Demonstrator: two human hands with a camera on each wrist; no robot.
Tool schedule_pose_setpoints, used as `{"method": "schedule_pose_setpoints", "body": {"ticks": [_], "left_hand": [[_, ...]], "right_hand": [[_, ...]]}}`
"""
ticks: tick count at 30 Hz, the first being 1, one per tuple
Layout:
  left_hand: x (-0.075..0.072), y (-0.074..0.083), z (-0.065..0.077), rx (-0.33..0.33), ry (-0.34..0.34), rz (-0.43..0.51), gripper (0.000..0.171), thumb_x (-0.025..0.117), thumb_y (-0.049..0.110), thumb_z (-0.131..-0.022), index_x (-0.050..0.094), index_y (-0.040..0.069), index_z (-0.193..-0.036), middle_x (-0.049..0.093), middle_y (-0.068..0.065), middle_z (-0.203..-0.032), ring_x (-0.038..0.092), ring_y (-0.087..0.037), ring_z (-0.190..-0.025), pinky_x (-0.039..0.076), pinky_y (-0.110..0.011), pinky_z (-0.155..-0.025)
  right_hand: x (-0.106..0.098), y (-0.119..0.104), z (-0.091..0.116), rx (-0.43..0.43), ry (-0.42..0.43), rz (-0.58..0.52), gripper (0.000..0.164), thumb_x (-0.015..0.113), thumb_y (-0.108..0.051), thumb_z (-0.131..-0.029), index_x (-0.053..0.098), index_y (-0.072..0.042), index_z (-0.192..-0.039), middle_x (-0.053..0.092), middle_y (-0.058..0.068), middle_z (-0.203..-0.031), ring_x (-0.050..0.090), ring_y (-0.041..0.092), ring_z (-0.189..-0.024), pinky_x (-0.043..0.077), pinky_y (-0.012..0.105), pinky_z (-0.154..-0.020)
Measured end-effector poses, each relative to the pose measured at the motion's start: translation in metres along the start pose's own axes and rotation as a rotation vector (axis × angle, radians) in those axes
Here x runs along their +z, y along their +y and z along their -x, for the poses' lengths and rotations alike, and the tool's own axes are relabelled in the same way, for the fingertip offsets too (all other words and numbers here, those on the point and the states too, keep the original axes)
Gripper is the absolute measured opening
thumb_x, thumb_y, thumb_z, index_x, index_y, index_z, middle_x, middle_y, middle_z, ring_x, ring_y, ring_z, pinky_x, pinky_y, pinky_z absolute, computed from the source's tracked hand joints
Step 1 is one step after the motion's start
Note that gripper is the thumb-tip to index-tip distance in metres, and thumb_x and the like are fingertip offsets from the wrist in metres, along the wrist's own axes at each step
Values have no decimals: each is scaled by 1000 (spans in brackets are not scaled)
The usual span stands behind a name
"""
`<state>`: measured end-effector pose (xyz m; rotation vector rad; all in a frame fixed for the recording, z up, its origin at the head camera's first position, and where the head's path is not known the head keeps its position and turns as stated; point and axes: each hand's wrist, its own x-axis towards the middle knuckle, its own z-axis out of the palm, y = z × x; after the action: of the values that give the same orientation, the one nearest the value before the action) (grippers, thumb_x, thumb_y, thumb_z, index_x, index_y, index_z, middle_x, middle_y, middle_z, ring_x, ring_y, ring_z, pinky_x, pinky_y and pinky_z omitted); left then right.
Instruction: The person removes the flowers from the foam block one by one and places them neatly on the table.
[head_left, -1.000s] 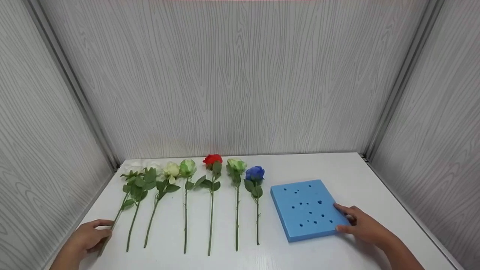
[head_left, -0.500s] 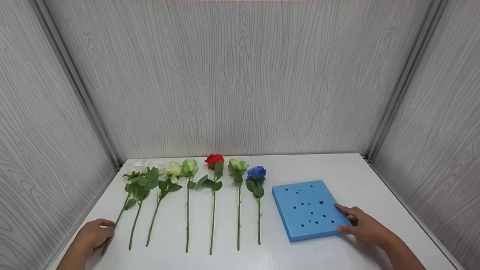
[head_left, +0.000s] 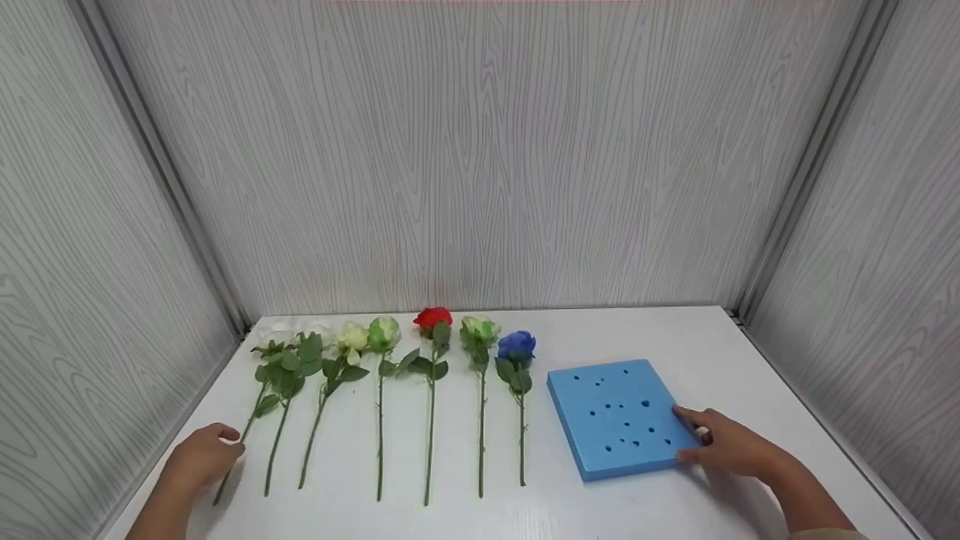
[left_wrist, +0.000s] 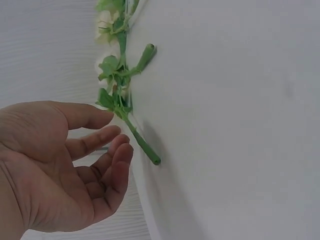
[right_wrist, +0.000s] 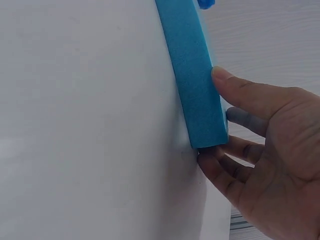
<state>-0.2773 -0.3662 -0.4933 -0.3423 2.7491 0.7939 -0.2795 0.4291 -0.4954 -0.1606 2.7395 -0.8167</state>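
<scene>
My left hand (head_left: pixel 202 454) hovers beside the stem of the leftmost white rose (head_left: pixel 255 416), its fingers loosely bent. In the left wrist view, thumb and fingers stand apart with nothing between them, and the green stem (left_wrist: pixel 142 142) lies just past the fingertips. At the right, my right hand (head_left: pixel 727 444) grips the near right corner of a blue foam block (head_left: pixel 600 431) pierced with several holes. Its thumb (right_wrist: pixel 225 77) presses one edge in the right wrist view, while the other fingers curl round the corner, partly hidden behind it.
Several more roses lie in a row on the white table (head_left: pixel 630 330), stems toward me: pale yellow (head_left: pixel 352 337), green (head_left: pixel 384 332), red (head_left: pixel 433 318), another green (head_left: pixel 480 328) and blue (head_left: pixel 517 345). Grey wood-grain panels (head_left: pixel 480 150) enclose the back and sides.
The left hand has moved slightly up and right, its index finger drawing in beside the stem. The right hand keeps its grip on the foam block. The whole view has shifted a little.
</scene>
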Motion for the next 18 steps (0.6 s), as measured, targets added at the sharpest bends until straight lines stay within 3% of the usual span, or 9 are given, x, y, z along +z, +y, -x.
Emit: {"method": "schedule_pose_setpoints", "body": {"ticks": [9, 18], "left_hand": [[4, 53, 4, 124, 59, -53, 54, 53, 27, -109, 53, -12, -146, 60, -40, -142, 61, -59, -126, 55, -66, -97], [22, 112, 7, 250, 136, -83, 47, 58, 26, -109, 59, -6, -143, 66, -35, -138, 68, -50, -118, 58, -61, -91]], "right_hand": [[-14, -12, 2, 1, -68, 76, 90, 79, -45, -98, 39, 0, -166, 47, 37, -159, 51, 56, -144, 47, 70, -116], [-30, -33, -2, 34, -100, 225, 81, 72, -43, -103, 43, 4, -161, 53, 38, -155, 44, 62, -148, 41, 76, -117]]}}
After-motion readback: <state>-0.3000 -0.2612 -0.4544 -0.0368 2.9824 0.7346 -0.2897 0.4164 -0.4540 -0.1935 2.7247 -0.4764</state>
